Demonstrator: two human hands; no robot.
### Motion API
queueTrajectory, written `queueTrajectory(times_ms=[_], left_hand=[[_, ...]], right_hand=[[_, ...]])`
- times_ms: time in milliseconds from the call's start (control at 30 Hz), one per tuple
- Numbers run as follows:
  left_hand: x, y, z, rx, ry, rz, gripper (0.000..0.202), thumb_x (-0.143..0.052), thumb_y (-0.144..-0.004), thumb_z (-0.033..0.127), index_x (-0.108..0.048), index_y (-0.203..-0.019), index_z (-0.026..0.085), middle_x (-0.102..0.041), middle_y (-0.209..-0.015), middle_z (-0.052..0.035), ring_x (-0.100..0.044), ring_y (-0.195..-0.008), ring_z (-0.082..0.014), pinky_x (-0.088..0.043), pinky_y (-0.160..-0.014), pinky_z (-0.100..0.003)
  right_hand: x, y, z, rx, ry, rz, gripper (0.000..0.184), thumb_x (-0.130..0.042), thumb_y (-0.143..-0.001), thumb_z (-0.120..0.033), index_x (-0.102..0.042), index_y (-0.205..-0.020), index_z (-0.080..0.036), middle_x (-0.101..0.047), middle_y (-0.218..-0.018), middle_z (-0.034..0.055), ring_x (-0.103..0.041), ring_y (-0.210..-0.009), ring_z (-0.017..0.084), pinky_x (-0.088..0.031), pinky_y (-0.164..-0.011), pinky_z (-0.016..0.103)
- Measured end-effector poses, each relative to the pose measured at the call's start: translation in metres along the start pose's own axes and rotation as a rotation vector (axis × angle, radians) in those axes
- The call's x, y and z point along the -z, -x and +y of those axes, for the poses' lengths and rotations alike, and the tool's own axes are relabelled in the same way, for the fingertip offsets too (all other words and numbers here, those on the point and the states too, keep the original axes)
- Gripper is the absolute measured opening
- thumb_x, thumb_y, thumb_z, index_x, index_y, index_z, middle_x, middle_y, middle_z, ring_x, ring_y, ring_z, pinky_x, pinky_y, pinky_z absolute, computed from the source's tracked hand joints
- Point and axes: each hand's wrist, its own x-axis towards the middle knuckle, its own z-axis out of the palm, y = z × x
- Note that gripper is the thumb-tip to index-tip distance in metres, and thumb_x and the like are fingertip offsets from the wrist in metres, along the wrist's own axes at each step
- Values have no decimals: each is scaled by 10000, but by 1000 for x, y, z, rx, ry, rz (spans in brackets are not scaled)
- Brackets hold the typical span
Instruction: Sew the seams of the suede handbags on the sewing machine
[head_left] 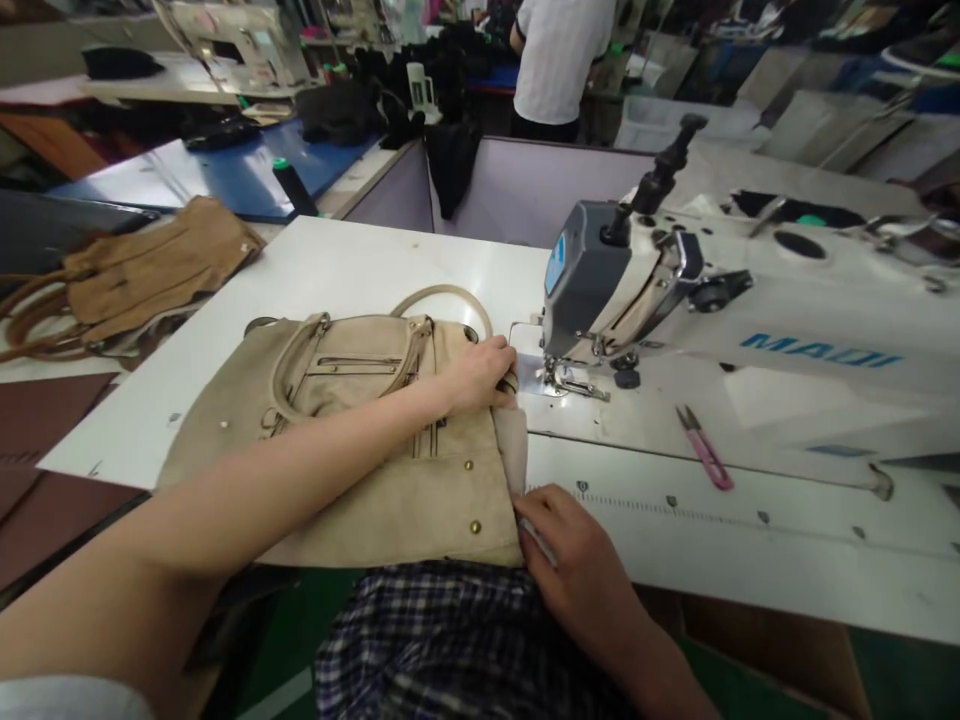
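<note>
A beige suede handbag is laid flat beside the presser foot, its far edge gripped under the curled left hand, its near corner pinched by the right hand.

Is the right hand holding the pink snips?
No, the pink snips lie on the machine bed, while the right hand touches the beige bag.
</note>
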Motion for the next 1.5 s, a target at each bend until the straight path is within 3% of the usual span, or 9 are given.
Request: queueTrajectory(times_ms=[100,233,400,533,667,867,1033,1267,1500], left_hand=[[-5,8,-1,11,-34,52,414,-733,-743,379,-583,-979,74,-520,-1113,-150,-509,-1041,-286,-391,-864,-360],[-12,13,-8,-37,-29,95,405,-655,-800,446,-550,-1003,112,-537,-1101,-122,-502,-1043,-271,-371,-855,-361],[-8,10,-6,-58,-34,-29,575,-724,-669,502,-512,-1068,147,-553,-1087,-78,-498,-1044,-272,-337,-855,-364],[-1,7,-6,-89,-8,-105,601,-748,-627,407,-492,-1109,155,-571,-1102,-69,-492,-1060,-266,-316,-902,-384],[2,8,-10,-115,51,-133,552,-708,-647,280,-490,-1140,163,-573,-1117,-64,-503,-1051,-251,-313,-925,-390],[6,8,-12,-134,62,-169,542,-652,-650,214,-477,-1160,160,-564,-1099,-65,-500,-1031,-254,-307,-921,-396],[5,8,-10,-126,41,-153,554,-650,-636,201,-477,-1159,149,-566,-1071,-70,-501,-1013,-255,-310,-908,-397],[-7,5,-9,-82,28,-46,512,-672,-735,519,-541,-1084,168,-609,-976,-58,-533,-953,-251,-307,-878,-387],[6,-5,3,41,-52,-207,567,-734,-694,524,-588,-1089,144,-635,-922,-62,-569,-924,-250,-320,-915,-398]], right_hand=[[-3,-4,3,51,101,64,257,-490,-869,-76,-651,-1052,-159,-589,-885,73,-545,-812,207,-501,-696,349],[-11,-9,10,165,183,205,185,-495,-892,-111,-673,-886,-161,-597,-891,86,-523,-833,213,-490,-710,354],[-16,-5,15,122,111,260,240,-479,-918,-101,-634,-1097,-147,-620,-1016,106,-552,-930,202,-502,-805,343],[-12,-4,15,11,77,283,294,-500,-907,-109,-596,-1183,-139,-659,-991,94,-598,-905,197,-517,-797,340],[-10,-11,9,0,-24,252,312,-524,-873,-84,-616,-1154,-184,-679,-963,59,-614,-872,186,-528,-763,327],[-4,-23,12,137,61,303,246,-495,-908,-106,-648,-1080,-192,-663,-912,66,-576,-872,196,-518,-751,353],[-6,-28,19,265,212,223,177,-533,-905,-175,-688,-988,-149,-657,-987,114,-555,-985,258,-512,-836,421],[-17,-26,10,325,-37,229,278,-445,-919,-102,-666,-1078,-157,-692,-1000,110,-619,-954,206,-573,-807,348],[-16,-4,13,335,15,235,322,-459,-874,-26,-662,-1094,-144,-691,-999,116,-625,-1000,212,-584,-857,344]])
